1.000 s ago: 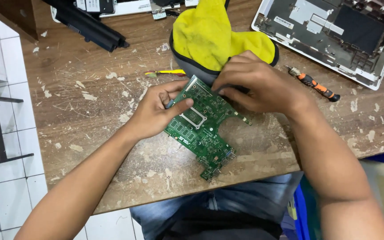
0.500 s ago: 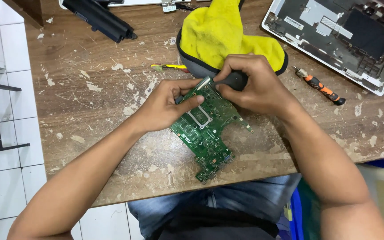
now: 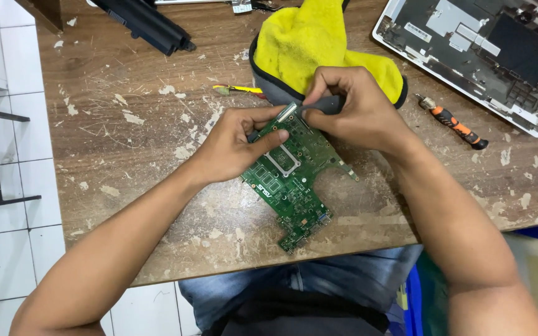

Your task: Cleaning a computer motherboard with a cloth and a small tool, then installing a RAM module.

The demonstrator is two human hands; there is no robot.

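Note:
A green laptop circuit board (image 3: 296, 180) lies slanted on the worn wooden table (image 3: 157, 162), its near end close to the front edge. My left hand (image 3: 235, 146) grips its upper left side, thumb laid across the top face. My right hand (image 3: 353, 112) holds a dark grey tool handle (image 3: 326, 104), with the tip at a silver connector (image 3: 286, 112) on the board's far edge.
A yellow cloth (image 3: 319, 43) over a grey pad sits just behind my hands. A small yellow tool (image 3: 239, 90) lies left of it, an orange-handled screwdriver (image 3: 456, 124) to the right. An opened laptop case (image 3: 487, 50) fills the far right, a black battery (image 3: 144, 25) the far left.
My right hand has lifted off the board and now grips the dark tool at the board's far edge. The left hand kept its hold while the view shifted slightly.

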